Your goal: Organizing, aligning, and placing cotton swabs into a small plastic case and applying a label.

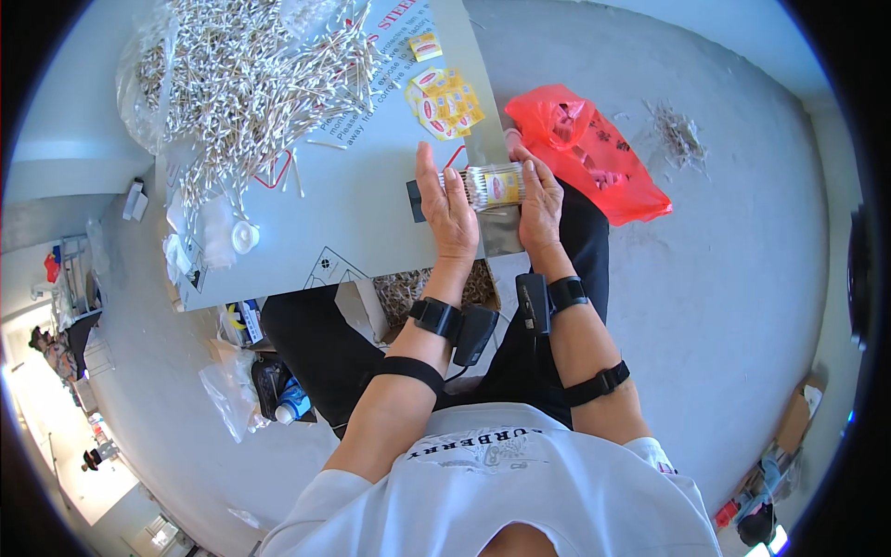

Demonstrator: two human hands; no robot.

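Observation:
A clear pack of cotton swabs [501, 186] with a yellow label is held level between my two hands, over the table's right edge. My left hand [447, 218] is at its left end, fingers stretched out and thumb beside the swab tips. The right end is gripped by my right hand [541, 204], thumb on the near side and the other fingers partly hidden. Beyond my hands lie several yellow label cards [445, 102], with one more card [425, 46] farther off. A big heap of loose cotton swabs [251, 84] covers the far left of the table.
The grey table [362, 223] has a white round container [244, 237] at its near left. A red plastic bag [631, 190] sits right of my hands. Under the table edge stands a cardboard box [371, 311] of swabs. Scattered swabs [677, 135] lie on the floor at right.

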